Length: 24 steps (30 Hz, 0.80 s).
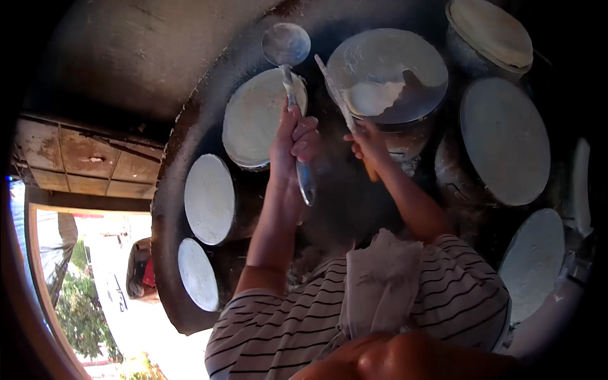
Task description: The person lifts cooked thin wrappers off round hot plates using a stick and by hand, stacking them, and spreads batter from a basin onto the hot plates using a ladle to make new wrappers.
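Observation:
My left hand is closed around the handle of a metal ladle, its round bowl pointing away from me. White residue coats the bowl. In my right hand is a long thin spatula, smeared with white, with a brown handle end below my fist. Just beyond that hand sits a round flat-topped cooking drum, its top partly covered by white batter with a ragged edge. Behind the ladle's handle lies another round top, coated in white.
More white-coated round tops curve down the left; others stand at right. A stack of pale flat rounds sits at upper right. A dark curved rim borders the left, with a bright opening outside.

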Available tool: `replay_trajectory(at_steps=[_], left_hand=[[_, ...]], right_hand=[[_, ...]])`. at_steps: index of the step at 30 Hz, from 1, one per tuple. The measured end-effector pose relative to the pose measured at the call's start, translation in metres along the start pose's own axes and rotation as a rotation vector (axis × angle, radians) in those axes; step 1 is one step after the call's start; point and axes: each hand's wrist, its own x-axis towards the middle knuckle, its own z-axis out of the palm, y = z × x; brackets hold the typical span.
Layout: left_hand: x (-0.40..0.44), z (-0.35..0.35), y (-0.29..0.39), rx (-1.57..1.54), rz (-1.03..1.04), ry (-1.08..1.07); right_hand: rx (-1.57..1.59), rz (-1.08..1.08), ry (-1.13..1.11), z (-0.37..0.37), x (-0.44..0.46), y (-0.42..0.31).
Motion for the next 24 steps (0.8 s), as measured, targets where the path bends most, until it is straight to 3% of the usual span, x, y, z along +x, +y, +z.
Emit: replay_trajectory(at_steps=[2,3,5,7,12,16,17,20,22,24], left_hand=[[-0.018,-0.013,0.014,-0.126,-0.095,-0.110],[-0.033,-0.010,0.017,-0.042,-0.054,-0.121],[-0.060,-0.006,0.026,0.008,-0.006,-0.022],[-0.073,-0.001,0.037,0.102,0.015,0.049],[-0.084,-0.011,0.051,0.225,0.028,-0.041],[-0.093,-0.008,0.052,0.505,0.110,0.085],[-0.092,-0.007,0.052,0.577,0.126,0.100],[-0.089,-0.008,0.047,0.643,0.118,0.122],[-0.080,-0.012,0.041,0.659,0.096,0.117],[-0.066,-0.013,0.033,0.668,0.050,0.108]], right_hand=[[0.160,0.038,0.178,0.039,0.012,0.036],[0.218,0.046,0.227,0.045,0.001,0.045],[0.259,-0.008,0.338,0.042,-0.037,0.059],[0.269,-0.055,0.440,0.040,-0.067,0.056],[0.240,-0.115,0.665,0.027,-0.067,0.024],[0.192,-0.292,0.634,0.020,-0.043,0.014],[-0.036,-0.307,0.574,0.026,-0.057,0.015],[-0.049,0.120,0.585,0.024,-0.122,0.021],[-0.322,-0.011,0.570,-0.032,-0.135,0.033],[-0.353,-0.034,0.544,-0.073,-0.134,0.020]])
